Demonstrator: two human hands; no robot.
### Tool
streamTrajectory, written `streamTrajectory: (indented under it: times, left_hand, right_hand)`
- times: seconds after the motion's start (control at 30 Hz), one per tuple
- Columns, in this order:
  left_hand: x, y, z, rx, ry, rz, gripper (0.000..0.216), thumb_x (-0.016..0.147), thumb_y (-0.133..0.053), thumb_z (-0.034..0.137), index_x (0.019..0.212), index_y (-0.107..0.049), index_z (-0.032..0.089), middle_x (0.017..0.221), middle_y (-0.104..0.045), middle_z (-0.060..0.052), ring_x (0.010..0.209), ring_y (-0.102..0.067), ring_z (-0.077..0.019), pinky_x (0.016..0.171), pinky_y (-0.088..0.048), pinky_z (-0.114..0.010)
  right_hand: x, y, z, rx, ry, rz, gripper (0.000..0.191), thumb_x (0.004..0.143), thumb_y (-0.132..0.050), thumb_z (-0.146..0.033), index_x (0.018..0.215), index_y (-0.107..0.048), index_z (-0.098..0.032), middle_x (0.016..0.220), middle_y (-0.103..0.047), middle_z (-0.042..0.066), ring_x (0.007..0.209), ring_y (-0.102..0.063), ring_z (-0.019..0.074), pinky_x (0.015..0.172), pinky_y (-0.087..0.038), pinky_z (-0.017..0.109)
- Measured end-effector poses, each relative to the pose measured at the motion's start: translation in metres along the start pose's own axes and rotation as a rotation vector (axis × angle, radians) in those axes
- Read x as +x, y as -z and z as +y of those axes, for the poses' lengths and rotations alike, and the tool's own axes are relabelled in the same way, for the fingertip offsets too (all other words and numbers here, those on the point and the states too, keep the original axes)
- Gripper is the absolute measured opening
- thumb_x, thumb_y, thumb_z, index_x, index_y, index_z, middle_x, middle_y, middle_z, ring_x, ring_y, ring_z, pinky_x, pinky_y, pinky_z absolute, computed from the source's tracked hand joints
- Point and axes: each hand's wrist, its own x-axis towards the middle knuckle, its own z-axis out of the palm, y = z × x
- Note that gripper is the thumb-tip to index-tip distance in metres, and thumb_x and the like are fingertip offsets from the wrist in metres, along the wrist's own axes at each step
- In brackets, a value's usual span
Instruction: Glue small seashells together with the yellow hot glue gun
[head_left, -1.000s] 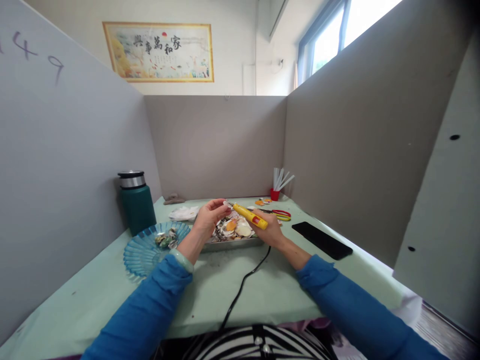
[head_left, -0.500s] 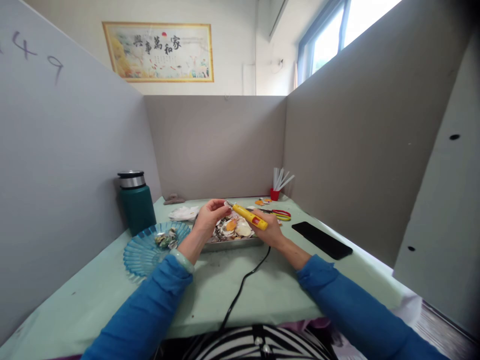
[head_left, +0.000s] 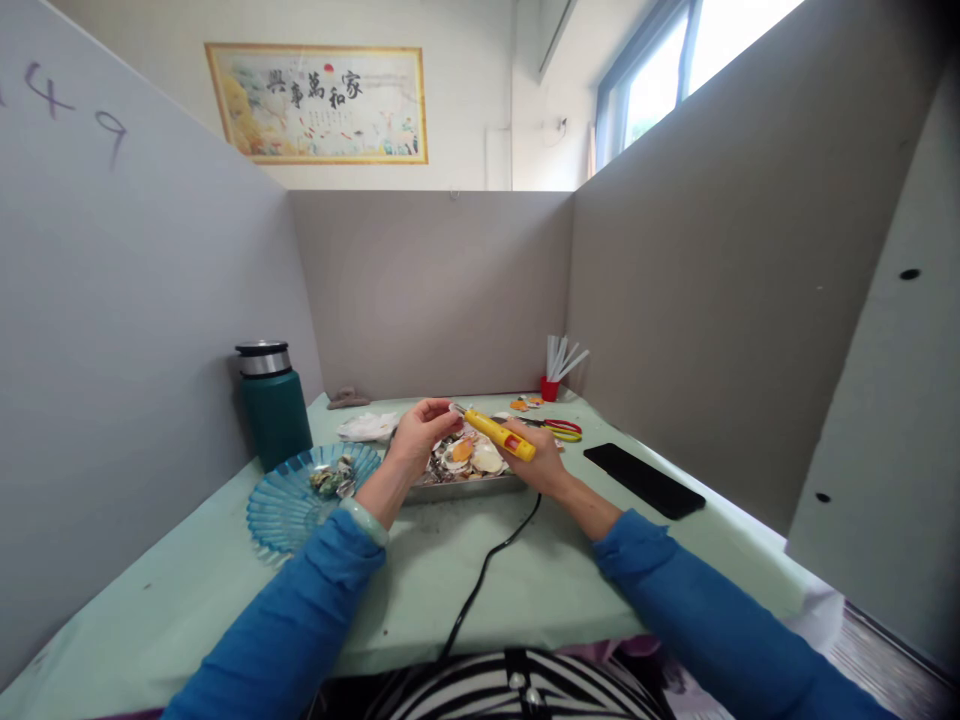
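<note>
My right hand (head_left: 536,460) is wrapped round a yellow hot glue gun (head_left: 495,432), with its metal tip pointing left and away from me. My left hand (head_left: 421,437) is closed in a pinch on a small pale piece (head_left: 453,409) right at that tip; its kind is too small to make out. Beneath both hands lies a shallow metal tray (head_left: 457,489) heaped with seashells (head_left: 489,460), partly hidden by my fingers. A black cord (head_left: 487,565) runs from below my right hand to the table's front edge.
At left stand a blue fluted plate (head_left: 274,510) bearing a small shell cluster (head_left: 335,478) and a green bottle (head_left: 274,415). White tissue (head_left: 367,427) lies behind. Red-yellow-handled scissors (head_left: 562,430), a red cup (head_left: 550,390) of white sticks and a black phone (head_left: 643,480) are at right. Partitions enclose the table.
Almost nothing differs. Both hands, the glue gun and the small pale piece keep nearly the same place.
</note>
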Motion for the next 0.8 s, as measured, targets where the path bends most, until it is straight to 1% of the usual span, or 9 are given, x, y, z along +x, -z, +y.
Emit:
streamTrajectory:
  times: [0.2, 0.33, 0.5, 0.8]
  left_hand:
    - [-0.0026, -0.0021, 0.0023, 0.02, 0.009, 0.008, 0.035, 0.055, -0.082, 0.022, 0.082, -0.063, 0.012, 0.076, -0.067, -0.004, 0.07, -0.065, -0.0144, 0.078, -0.052, -0.035]
    - [-0.0019, -0.0013, 0.0017, 0.022, 0.003, 0.003, 0.035, 0.056, -0.082, 0.022, 0.084, -0.063, 0.012, 0.077, -0.067, -0.004, 0.071, -0.065, -0.0144, 0.078, -0.052, -0.034]
    - [-0.0008, -0.0002, 0.0009, 0.026, 0.003, -0.008, 0.036, 0.056, -0.082, 0.023, 0.084, -0.062, 0.011, 0.076, -0.067, -0.004, 0.07, -0.065, -0.014, 0.078, -0.052, -0.033]
    - [-0.0021, -0.0021, 0.0029, 0.013, 0.01, 0.014, 0.037, 0.055, -0.082, 0.023, 0.084, -0.062, 0.011, 0.075, -0.067, -0.003, 0.068, -0.065, -0.014, 0.078, -0.051, -0.034]
  right_hand:
    - [-0.0003, -0.0014, 0.0017, -0.005, -0.046, 0.013, 0.014, 0.081, -0.055, -0.03, 0.087, -0.064, -0.02, 0.068, -0.063, 0.0, 0.057, -0.053, 0.0118, 0.055, -0.038, 0.022]
    - [-0.001, -0.0021, 0.0032, -0.02, -0.033, 0.006, 0.014, 0.081, -0.056, -0.03, 0.086, -0.064, -0.02, 0.07, -0.064, 0.001, 0.058, -0.053, 0.0117, 0.055, -0.038, 0.022]
    - [-0.0002, 0.0003, 0.0002, -0.025, -0.037, 0.008, 0.012, 0.081, -0.056, -0.028, 0.085, -0.063, -0.02, 0.068, -0.064, 0.0, 0.056, -0.054, 0.0118, 0.054, -0.038, 0.022]
    - [0.0008, 0.0006, -0.0003, -0.014, -0.04, 0.013, 0.013, 0.081, -0.056, -0.029, 0.084, -0.063, -0.019, 0.067, -0.063, 0.001, 0.056, -0.053, 0.0118, 0.054, -0.037, 0.021]
